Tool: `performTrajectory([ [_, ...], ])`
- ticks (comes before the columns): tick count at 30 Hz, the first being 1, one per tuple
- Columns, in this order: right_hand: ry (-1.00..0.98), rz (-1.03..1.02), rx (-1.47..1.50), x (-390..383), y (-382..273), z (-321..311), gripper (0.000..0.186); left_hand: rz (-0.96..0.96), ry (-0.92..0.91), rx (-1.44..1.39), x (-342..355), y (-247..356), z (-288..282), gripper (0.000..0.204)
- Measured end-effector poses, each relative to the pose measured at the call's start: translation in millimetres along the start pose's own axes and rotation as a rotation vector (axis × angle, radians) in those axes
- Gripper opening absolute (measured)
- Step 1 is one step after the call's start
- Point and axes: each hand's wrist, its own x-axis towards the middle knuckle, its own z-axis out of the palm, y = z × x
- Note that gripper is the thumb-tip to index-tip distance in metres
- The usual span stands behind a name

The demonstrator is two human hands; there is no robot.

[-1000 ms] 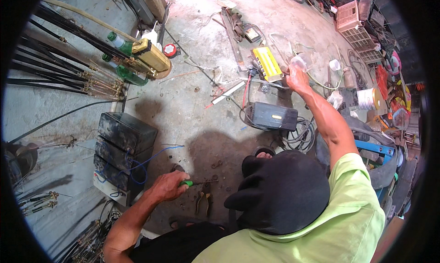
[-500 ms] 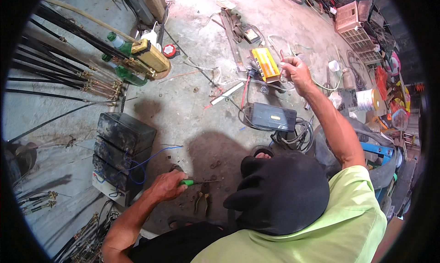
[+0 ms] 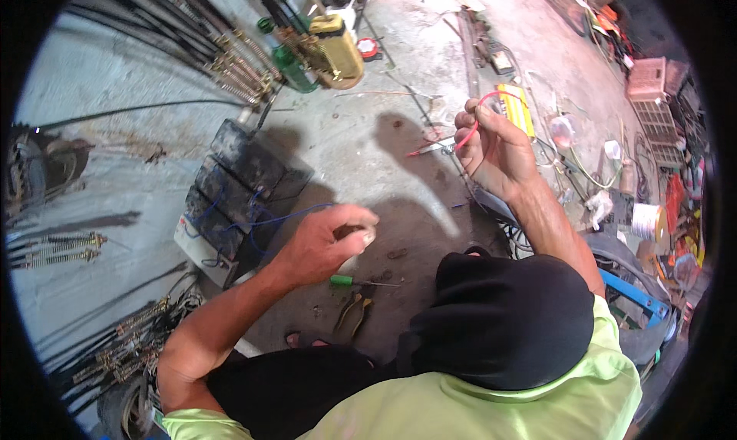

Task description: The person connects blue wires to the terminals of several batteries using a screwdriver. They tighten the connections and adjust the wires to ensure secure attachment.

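Note:
My right hand is raised at the centre right, thumb and fingers closed on a red wire that bows upward over the hand. Its far end passes in front of a yellow box. Over the floor to the left, my left hand has loosely curled fingers, with a gap between thumb and forefinger and nothing visible in it. Below that hand lies a green-handled screwdriver, beside pliers with yellowish handles. A thin blue wire runs from the dark batteries toward my left hand.
Spring-ended black cables, a green bottle and a yellow jug stand along the left wall. More cables are heaped at lower left. A pink crate, a white spool and a blue-edged bin crowd the right.
My left hand has let go of the screwdriver, now on the floor, and has risen to the right. My right hand has drawn closer with the red wire. The view has shifted.

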Motion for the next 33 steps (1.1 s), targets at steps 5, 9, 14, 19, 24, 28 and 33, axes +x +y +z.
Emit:
performTrajectory([
  [5, -0.053, 0.025, -0.142, -3.5, 37.0, 30.8, 0.016, -0.022, 0.074, -0.264, 3.6, 32.2, 2.9, 0.032],
  [9, -0.08, 0.034, -0.374, -0.2, 51.6, 38.2, 0.019, -0.004, 0.103, -0.402, 5.8, 33.5, 1.2, 0.032],
  [14, -0.036, 0.019, -0.602, 4.1, 67.4, 49.4, 0.02, -0.004, 0.137, -0.445, 0.7, 33.5, -10.2, 0.024],
  [19, -0.076, 0.065, -0.763, 12.3, 78.8, 71.4, 0.018, 0.04, 0.155, -0.455, -11.7, 13.3, -25.9, 0.018],
  [24, -0.178, 0.193, -0.948, 33.1, 84.4, 89.2, 0.019, 0.059, 0.228, -0.415, -24.0, -13.7, -48.7, 0.016],
  [28, -0.223, 0.242, -1.048, 63.4, 82.2, 117.3, 0.021, 0.087, 0.353, -0.315, -28.7, -42.0, -89.5, 0.017],
  [33, -0.397, -0.13, -1.885, 111.4, 94.3, 166.7, 0.042, 0.01, 0.439, -0.258, -48.8, -48.7, -141.7, 0.019],
])
